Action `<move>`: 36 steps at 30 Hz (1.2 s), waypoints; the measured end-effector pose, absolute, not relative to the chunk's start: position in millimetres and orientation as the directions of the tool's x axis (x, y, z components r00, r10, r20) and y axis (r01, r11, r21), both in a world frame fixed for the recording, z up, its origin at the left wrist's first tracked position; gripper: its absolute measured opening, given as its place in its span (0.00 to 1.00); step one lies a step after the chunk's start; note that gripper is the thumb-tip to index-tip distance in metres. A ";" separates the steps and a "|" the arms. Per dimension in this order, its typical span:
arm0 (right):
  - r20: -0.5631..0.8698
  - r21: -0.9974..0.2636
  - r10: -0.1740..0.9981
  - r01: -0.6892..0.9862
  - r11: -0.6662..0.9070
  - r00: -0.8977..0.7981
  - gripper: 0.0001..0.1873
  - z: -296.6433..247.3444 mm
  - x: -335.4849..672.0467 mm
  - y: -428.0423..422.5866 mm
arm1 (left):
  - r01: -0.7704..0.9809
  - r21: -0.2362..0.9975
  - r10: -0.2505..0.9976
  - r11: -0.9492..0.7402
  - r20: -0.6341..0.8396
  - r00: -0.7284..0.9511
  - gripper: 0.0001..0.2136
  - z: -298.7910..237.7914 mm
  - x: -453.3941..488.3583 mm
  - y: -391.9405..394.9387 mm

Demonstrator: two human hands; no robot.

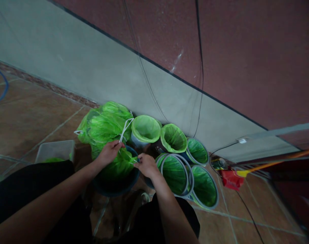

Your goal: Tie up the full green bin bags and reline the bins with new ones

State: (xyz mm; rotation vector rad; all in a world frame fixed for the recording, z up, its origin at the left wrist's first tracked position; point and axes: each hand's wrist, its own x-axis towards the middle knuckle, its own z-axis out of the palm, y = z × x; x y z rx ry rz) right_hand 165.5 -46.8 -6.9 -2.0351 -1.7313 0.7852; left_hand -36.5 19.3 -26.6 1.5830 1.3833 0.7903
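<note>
your left hand (pixel 110 153) has its fingertips pinched narrow on a looped white drawstring (pixel 125 129); whether anything else is caught in that pinch, you cannot tell from here. your right hand (pixel 147 165) grips a gathered edge of a thin bright-green plastic bag (pixel 118 166), which sags inside a round dark blue-green tub (pixel 115 194) in front of your legs.

the film looks flimsy, so a hard pull by either hand could tear that edge, and a loose pinch could let the cord slip. the cord reaches up beside a bulging heap of green bags (pixel 103 122), where it might snag. your right forearm passes close to the grey-rimmed round bins with green liners (pixel 174 174), and a wide swing of the elbow could knock them.

below you is a brown tiled floor (pixel 276 210) with pale joints, dimly lit. behind the bins rises a wall, pale grey below (pixel 80 67) and dull red above (pixel 233 61), with thin black cables (pixel 200 61) hanging down it. a red plastic dustpan (pixel 232 179) lies off to the right.
</note>
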 end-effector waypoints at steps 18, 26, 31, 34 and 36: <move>-0.249 -0.774 0.962 0.620 -0.129 -0.110 0.17 -4.4 154.3 -50.5 | 0.438 0.893 0.907 -0.107 -0.093 0.411 0.17 -16.9 -31.2 10.9; -0.123 -0.731 0.987 0.664 -0.160 0.102 0.10 -3.7 154.6 -44.8 | 0.364 0.927 0.865 -0.095 -0.104 0.491 0.17 -18.6 -25.0 4.6; -0.183 -0.831 0.983 0.534 -0.154 -0.002 0.21 -7.1 146.5 -38.0 | 0.389 0.911 0.803 -0.134 -0.131 0.582 0.13 -26.4 -21.8 -2.0; -0.135 -0.890 0.990 0.443 -0.108 -0.028 0.18 -16.2 140.7 -34.9 | 0.384 0.910 0.785 -0.159 -0.119 0.608 0.13 -27.0 -21.1 -4.6; -0.114 -0.907 0.993 0.406 -0.117 0.031 0.20 -22.0 138.8 -33.2 | 0.393 0.906 0.789 -0.159 -0.123 0.601 0.14 -25.3 -21.4 -5.0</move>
